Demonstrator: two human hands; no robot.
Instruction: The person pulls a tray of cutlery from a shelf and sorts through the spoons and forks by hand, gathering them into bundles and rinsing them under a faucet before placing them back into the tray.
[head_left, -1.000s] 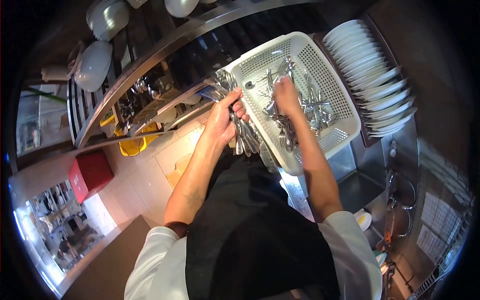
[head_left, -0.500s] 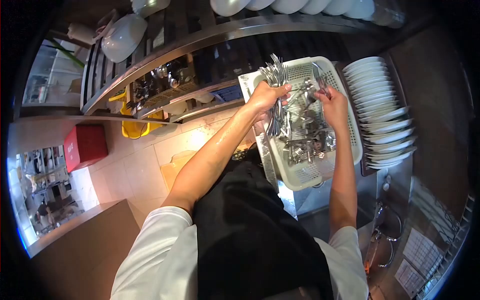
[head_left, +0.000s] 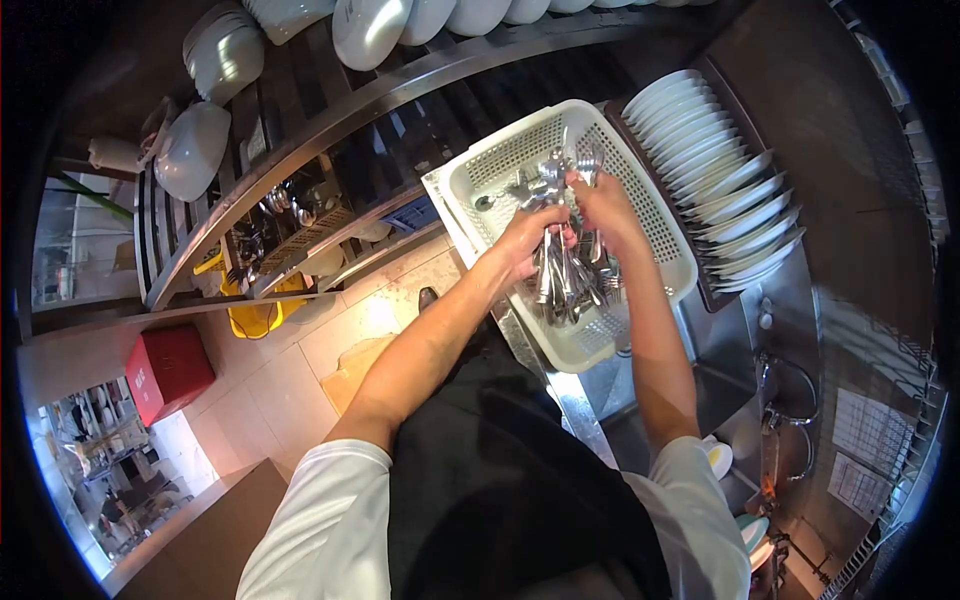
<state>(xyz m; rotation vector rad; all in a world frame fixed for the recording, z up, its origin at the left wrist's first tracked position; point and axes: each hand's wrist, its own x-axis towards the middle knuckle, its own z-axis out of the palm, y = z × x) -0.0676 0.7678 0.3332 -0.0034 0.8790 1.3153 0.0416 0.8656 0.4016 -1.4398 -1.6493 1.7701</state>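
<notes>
A pale perforated plastic basket (head_left: 643, 170) holds a pile of metal cutlery (head_left: 568, 290). My left hand (head_left: 530, 238) is closed round a bundle of cutlery over the basket's middle; spoon bowls stick up above the fingers and handles hang below. Just right of it, my right hand (head_left: 605, 210) grips more cutlery, with spoon or fork heads showing above the thumb. The two hands are close together. A few loose spoons lie in the upper left part of the basket.
White plates (head_left: 700, 150) stand in a row in a dark rack right of the basket. Bowls (head_left: 372, 28) line the metal shelf above. A sink with a faucet (head_left: 790, 390) is at lower right. A red box (head_left: 170, 375) and yellow container (head_left: 258, 316) sit at left.
The fork bundle is gone from my left hand, which now holds cutlery with spoon bowls up. My right hand has come closer to it. The view has shifted, with more sink showing.
</notes>
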